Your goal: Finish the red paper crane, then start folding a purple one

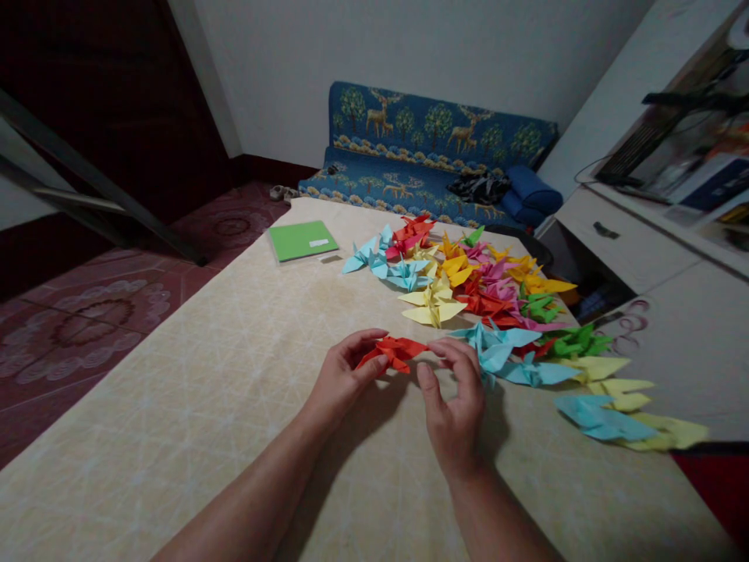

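A red origami paper crane [399,353] is held just above the table, pinched at its left side between the thumb and fingers of my left hand [345,375]. My right hand [456,402] is at the crane's right wing tip. Its forefinger is close to that tip, and whether it touches I cannot tell. The right thumb stands apart from the fingers, with a gap between them. Just past my right hand lie light blue paper cranes [491,347], and a pale yellow crane [434,303] rests farther back.
Many folded cranes in red, orange, pink, green, yellow and blue spread across the right side of the patterned table [193,406]. A green pack of paper [301,240] lies at the far left. Behind stand a blue sofa [403,168] and, at right, a white cabinet [661,336].
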`<state>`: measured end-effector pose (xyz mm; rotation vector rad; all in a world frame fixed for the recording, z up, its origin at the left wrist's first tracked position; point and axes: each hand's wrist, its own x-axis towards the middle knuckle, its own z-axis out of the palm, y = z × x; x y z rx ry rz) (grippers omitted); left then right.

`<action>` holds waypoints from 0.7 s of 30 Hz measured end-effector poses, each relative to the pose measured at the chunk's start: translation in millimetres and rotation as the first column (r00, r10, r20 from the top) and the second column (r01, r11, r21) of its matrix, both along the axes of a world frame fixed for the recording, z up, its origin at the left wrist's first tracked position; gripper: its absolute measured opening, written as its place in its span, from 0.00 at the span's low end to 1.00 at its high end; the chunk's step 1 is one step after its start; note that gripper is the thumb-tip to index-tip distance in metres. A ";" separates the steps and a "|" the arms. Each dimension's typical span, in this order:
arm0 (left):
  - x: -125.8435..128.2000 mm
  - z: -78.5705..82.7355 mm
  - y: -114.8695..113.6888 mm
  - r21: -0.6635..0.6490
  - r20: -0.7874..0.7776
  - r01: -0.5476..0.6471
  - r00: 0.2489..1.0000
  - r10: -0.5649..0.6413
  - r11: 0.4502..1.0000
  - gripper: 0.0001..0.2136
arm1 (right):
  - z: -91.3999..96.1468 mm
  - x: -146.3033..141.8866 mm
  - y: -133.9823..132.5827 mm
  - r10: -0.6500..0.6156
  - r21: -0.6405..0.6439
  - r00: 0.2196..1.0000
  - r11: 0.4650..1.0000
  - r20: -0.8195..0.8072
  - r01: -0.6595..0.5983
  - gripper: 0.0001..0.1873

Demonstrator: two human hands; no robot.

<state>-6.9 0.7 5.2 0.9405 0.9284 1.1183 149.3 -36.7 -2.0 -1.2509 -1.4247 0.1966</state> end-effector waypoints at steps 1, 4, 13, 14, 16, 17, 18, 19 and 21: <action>0.4 0.4 0.0 0.000 0.005 -0.011 1.000 0.011 1.000 0.18 | 2.3 -0.8 -2.2 0.003 0.022 0.999 1.000 0.037 -0.004 0.09; 0.9 1.2 -0.3 0.011 0.019 -0.028 0.999 0.027 1.000 0.18 | 4.6 -3.9 -6.4 0.055 0.008 0.995 0.998 0.085 -0.056 0.12; 0.3 -0.4 -2.2 0.008 -0.006 0.093 0.996 -0.093 0.996 0.16 | -2.9 -7.7 -4.7 0.105 -0.062 0.994 0.992 -0.018 -0.106 0.05; 0.2 0.0 -2.5 0.011 -0.008 0.109 0.994 -0.109 0.994 0.17 | -4.4 -8.2 -5.4 0.103 -0.089 0.993 0.990 -0.065 -0.109 0.05; -0.3 1.0 -3.0 0.018 0.001 0.140 0.990 -0.140 0.990 0.18 | -7.2 -9.8 -6.8 0.104 -0.159 0.978 0.978 -0.180 -0.133 0.03; -0.7 1.3 -3.1 0.017 0.012 0.152 0.988 -0.152 0.988 0.18 | -8.2 -10.8 -7.3 0.103 -0.191 0.967 0.970 -0.234 -0.149 0.01; -1.1 1.3 -3.1 0.011 0.024 0.160 0.987 -0.160 0.987 0.19 | -8.7 -11.8 -7.6 0.101 -0.215 0.956 0.963 -0.275 -0.164 0.01; -1.5 1.2 -2.9 0.001 0.035 0.164 0.986 -0.164 0.986 0.19 | -8.6 -12.6 -7.5 0.100 -0.229 0.949 0.958 -0.298 -0.172 0.01; -2.2 0.3 -2.4 -0.021 0.044 0.161 0.986 -0.160 0.987 0.18 | -7.0 -13.5 -6.3 0.110 -0.219 0.948 0.959 -0.299 -0.181 0.01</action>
